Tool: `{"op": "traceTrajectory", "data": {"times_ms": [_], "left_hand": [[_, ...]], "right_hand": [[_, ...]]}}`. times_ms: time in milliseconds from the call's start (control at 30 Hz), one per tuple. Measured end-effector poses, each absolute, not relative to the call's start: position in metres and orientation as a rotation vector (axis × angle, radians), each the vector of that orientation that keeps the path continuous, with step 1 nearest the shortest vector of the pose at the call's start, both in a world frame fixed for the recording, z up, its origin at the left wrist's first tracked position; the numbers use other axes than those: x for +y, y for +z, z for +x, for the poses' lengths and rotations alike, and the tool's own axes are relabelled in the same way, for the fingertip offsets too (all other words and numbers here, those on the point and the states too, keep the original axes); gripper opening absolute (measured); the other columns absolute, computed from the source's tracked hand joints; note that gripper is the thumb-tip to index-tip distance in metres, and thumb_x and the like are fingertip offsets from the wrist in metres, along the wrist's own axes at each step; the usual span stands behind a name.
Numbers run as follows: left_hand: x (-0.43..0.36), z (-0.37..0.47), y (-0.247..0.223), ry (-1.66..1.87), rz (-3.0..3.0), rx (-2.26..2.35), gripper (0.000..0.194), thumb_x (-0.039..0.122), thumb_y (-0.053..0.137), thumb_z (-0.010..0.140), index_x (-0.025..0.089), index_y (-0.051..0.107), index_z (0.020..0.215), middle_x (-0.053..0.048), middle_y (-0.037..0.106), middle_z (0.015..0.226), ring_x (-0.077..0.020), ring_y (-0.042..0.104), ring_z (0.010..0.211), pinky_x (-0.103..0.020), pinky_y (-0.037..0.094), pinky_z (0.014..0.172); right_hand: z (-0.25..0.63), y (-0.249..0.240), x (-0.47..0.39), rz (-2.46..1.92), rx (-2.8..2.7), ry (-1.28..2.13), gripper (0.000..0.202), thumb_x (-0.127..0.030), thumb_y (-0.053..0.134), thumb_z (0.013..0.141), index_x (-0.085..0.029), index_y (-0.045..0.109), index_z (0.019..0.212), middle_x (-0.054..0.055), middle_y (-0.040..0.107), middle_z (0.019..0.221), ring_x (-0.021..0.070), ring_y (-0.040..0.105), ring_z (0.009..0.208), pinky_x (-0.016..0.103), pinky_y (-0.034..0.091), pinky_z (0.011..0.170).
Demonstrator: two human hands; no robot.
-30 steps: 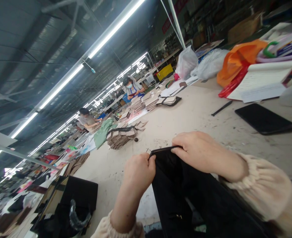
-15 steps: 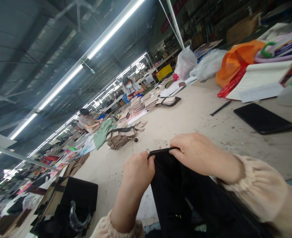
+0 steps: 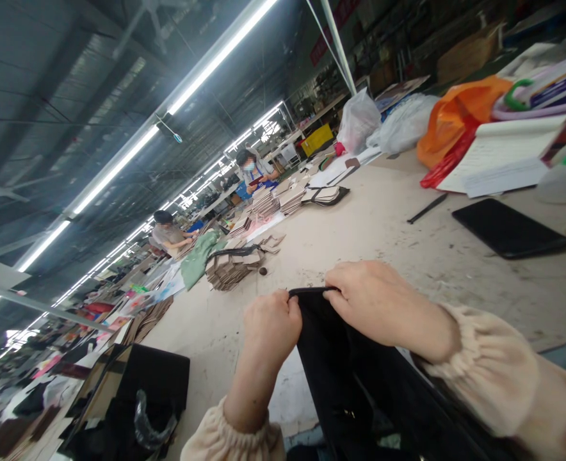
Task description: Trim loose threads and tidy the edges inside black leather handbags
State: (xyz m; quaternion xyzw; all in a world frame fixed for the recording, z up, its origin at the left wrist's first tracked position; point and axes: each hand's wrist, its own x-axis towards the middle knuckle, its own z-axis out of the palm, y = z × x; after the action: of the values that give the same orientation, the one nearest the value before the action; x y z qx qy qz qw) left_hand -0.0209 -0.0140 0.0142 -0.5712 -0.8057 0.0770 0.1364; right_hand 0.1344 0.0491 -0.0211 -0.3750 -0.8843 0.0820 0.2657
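A piece of black fabric [image 3: 328, 371] hangs between my hands over the near edge of the table, its top edge drawn fairly straight. My left hand [image 3: 274, 323] pinches one end of that edge, thumb toward me. A short way to the right, my right hand [image 3: 376, 301] grips the same edge with curled fingers. Lower on the fabric shows a small gold-coloured metal bit, too small to name. The fabric's bottom runs out of view, and I cannot tell what the whole article is.
Right of my hands lie a black phone [image 3: 508, 227], a black pen [image 3: 426, 209] and an open notebook [image 3: 508, 157]. Stacked brown pieces [image 3: 232, 269] stand ahead, beside a green cloth [image 3: 201, 256]. A black box-like bag [image 3: 158, 378] sits at left. Two people work farther along the table.
Both hands still hold the black edge. My left hand has shifted slightly right and my right hand slightly left, so they are a little closer together.
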Motion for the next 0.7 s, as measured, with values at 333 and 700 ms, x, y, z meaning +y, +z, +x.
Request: {"op": "traceTrajectory", "data": {"times_ms": [333, 700], "left_hand": [[-0.0193, -0.0310, 0.0174, 0.242, -1.790, -2.358, 0.041, 0.038, 0.035, 0.090, 0.019, 0.063, 0.067, -0.006, 0.065, 0.066, -0.0180, 0.058, 0.063, -0.027, 0.026, 0.053], [-0.0191, -0.0285, 0.0187, 0.327, -1.738, -2.316, 0.038, 0.048, 0.042, 0.086, 0.019, 0.064, 0.075, -0.007, 0.067, 0.071, -0.0210, 0.061, 0.067, -0.028, 0.030, 0.055]], "right_hand": [[0.1317, -0.0175, 0.0470, -1.036, -2.399, 0.258, 0.025, -0.026, 0.039, 0.084, -0.020, 0.059, 0.070, 0.005, 0.065, 0.073, 0.0209, 0.061, 0.070, 0.031, 0.035, 0.060], [0.1314, -0.0192, 0.0450, -1.000, -2.385, 0.252, 0.025, -0.026, 0.039, 0.084, -0.020, 0.058, 0.070, 0.004, 0.064, 0.073, 0.0200, 0.060, 0.068, 0.031, 0.033, 0.059]]}}
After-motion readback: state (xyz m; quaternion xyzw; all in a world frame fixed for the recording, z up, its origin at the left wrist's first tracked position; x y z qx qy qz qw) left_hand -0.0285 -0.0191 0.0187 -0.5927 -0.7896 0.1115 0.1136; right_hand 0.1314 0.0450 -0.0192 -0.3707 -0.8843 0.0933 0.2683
